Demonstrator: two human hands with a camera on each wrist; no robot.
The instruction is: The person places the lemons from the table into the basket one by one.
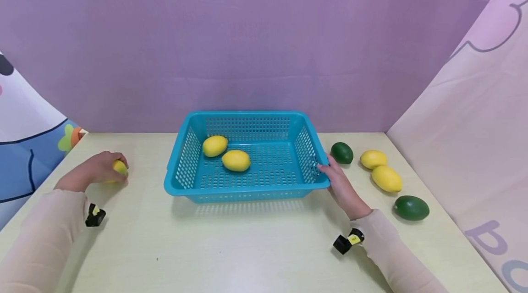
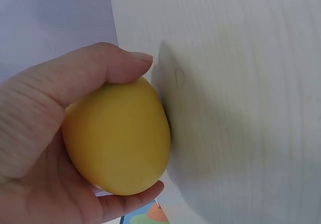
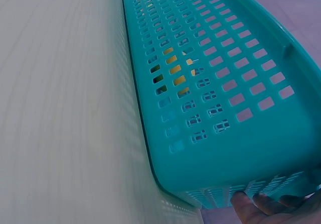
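At the left of the table, my left hand [image 1: 101, 168] grips a yellow lemon [image 2: 120, 136], thumb on one side and fingers curled on the other. The lemon is at or just above the tabletop. A blue perforated plastic basket [image 1: 247, 192] stands at the middle back of the table, with one lemon [image 1: 215, 146] and a second lemon [image 1: 236, 160] inside, toward its left. My right hand [image 1: 340, 187] holds the basket's right rim. In the right wrist view, its fingertips [image 3: 243, 206] show against the basket's end wall.
To the right of the basket lie a dark green oval fruit [image 1: 342, 153], two lemons [image 1: 386, 179] side by side and another dark green oval fruit [image 1: 411, 207]. A purple cloth [image 1: 255, 45] hangs behind the table, with printed cloths at both sides.
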